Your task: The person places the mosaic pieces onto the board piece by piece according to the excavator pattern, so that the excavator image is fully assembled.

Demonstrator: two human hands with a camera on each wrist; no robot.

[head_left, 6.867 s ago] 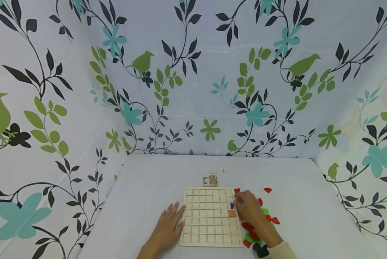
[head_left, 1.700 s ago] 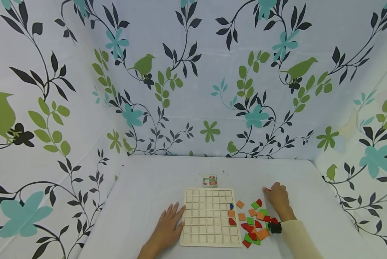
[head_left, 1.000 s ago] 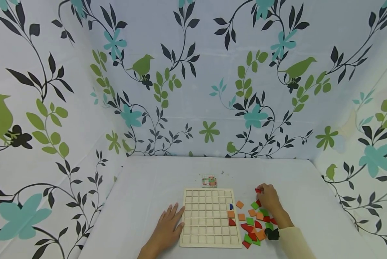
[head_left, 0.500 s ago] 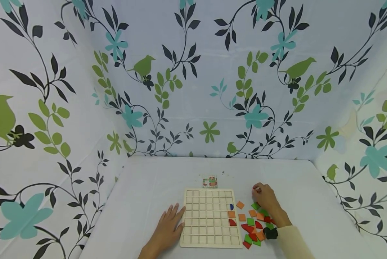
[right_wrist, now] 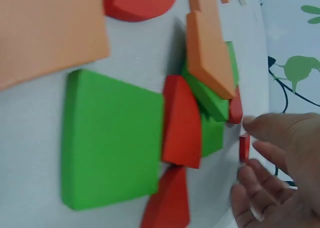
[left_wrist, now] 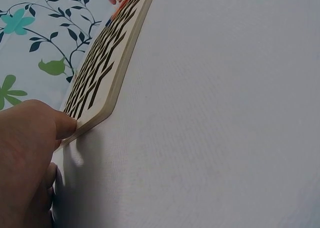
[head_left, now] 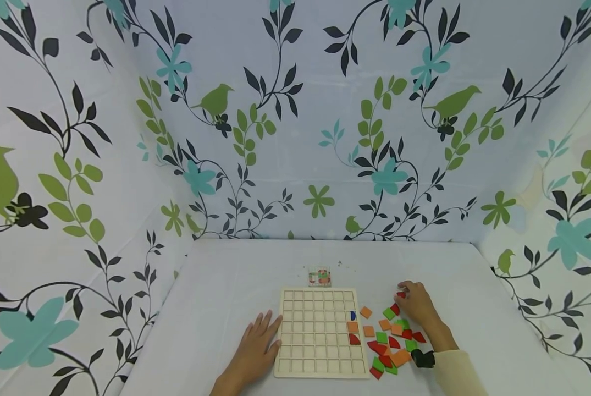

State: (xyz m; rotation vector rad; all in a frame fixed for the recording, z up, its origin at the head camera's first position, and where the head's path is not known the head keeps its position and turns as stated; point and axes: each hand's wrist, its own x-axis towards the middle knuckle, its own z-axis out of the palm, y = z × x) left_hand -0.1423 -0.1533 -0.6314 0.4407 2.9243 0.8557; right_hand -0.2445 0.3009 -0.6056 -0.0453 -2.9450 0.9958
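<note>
White table (head_left: 236,269) before leaf-printed fabric (head_left: 295,209). Against the left edge of a gridded board (head_left: 320,352), left hand (head_left: 255,346) with fingers spread. Beyond loose coloured pieces (head_left: 382,338), right hand (head_left: 420,308) about a red piece (head_left: 401,295); whether pinched or loose, impossible to tell.

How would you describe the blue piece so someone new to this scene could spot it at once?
On the white table, find the pale wooden grid board that the left hand touches. In its right-hand column, three coloured pieces sit in line; the blue piece is at the far end. It is smaller than the neighbouring orange square and red piece, and alone is blue.
</note>
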